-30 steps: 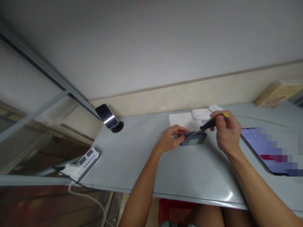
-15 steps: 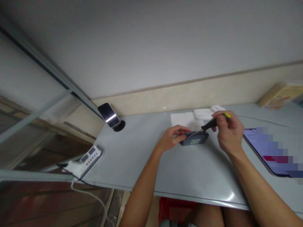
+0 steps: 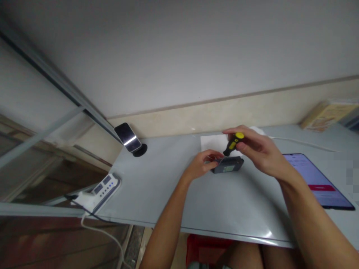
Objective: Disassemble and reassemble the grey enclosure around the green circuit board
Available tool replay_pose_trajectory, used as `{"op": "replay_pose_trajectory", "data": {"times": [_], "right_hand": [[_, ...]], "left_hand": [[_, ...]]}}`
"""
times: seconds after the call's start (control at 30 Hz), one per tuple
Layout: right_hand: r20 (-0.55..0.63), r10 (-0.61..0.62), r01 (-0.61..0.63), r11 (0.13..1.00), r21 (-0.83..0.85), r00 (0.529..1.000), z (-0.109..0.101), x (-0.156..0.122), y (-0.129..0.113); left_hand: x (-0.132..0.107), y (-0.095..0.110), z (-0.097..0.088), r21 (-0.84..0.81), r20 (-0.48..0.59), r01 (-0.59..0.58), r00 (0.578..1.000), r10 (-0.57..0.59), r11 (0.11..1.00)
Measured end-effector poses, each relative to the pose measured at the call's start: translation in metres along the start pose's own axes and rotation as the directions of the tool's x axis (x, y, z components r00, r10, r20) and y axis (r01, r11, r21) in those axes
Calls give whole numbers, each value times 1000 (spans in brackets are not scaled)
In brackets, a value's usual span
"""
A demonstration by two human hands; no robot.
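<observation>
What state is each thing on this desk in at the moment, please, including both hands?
left hand, holding the dark device's left end.
right hand, closed on the screwdriver handle.
screwdriver, tilted, tip down toward the device.
dark device, lying flat.
tablet, flat, screen lit.
phone, propped up tilted, screen dark.
power strip, white plug inserted.

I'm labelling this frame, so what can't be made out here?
Head view:
1. Tip of the screwdriver: too small and blurred to show where it meets the dark box.
2. Box's left end: covered by the left hand.
3. Text on the tablet: too small to read.
</observation>
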State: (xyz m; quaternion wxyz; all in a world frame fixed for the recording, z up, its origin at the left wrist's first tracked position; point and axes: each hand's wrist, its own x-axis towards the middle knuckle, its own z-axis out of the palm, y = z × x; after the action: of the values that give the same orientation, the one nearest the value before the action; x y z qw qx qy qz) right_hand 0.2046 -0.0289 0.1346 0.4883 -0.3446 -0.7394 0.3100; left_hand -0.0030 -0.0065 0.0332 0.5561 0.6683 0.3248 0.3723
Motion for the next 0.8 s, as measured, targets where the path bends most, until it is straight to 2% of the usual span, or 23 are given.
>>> {"op": "replay_pose_trajectory", "data": {"times": [0.07,0.13,0.17,0.23,0.3,0.33,0.4,0.47,0.57,0.63,0.67,0.73,0.8], "right_hand": [[-81,47,-44,998,44,996,0,1,12],[-219,107,-88,992,94,970,3,-1,30],[-302,150,-118,986,119,942,5,-2,41],[-434,286,-220,956,197,855,9,-5,62],[-483,434,-292,893,344,760,12,-8,79],[-505,477,-275,863,423,719,13,-9,86],[-528,514,-251,834,491,676,14,-11,95],[-544,536,-285,830,480,645,15,-12,99],[-565,532,-354,845,400,631,17,-13,101],[-574,496,-378,869,321,652,19,-14,101],[-572,472,-382,881,279,670,20,-15,101],[-555,434,-381,899,216,710,22,-16,101],[-531,426,-387,902,190,733,24,-17,100]], "left_hand": [[0,1,0,11,-10,19,1000,-19,1000],[0,2,0,36,-16,30,999,-29,999],[0,2,0,51,-19,31,999,-30,998],[0,2,0,74,-27,26,999,-24,997],[0,2,0,75,-39,9,999,-6,997],[0,2,0,69,-46,-4,999,7,998],[1,1,-1,53,-58,-31,998,34,998],[2,-2,-3,49,-93,-54,994,58,997],[4,-8,-8,124,-254,-45,964,76,991],[5,-13,-11,268,-376,7,922,98,963],[5,-15,-12,367,-404,36,906,124,930],[5,-20,-14,558,-384,68,905,184,827],[5,-23,-14,685,-317,64,923,217,726]]}}
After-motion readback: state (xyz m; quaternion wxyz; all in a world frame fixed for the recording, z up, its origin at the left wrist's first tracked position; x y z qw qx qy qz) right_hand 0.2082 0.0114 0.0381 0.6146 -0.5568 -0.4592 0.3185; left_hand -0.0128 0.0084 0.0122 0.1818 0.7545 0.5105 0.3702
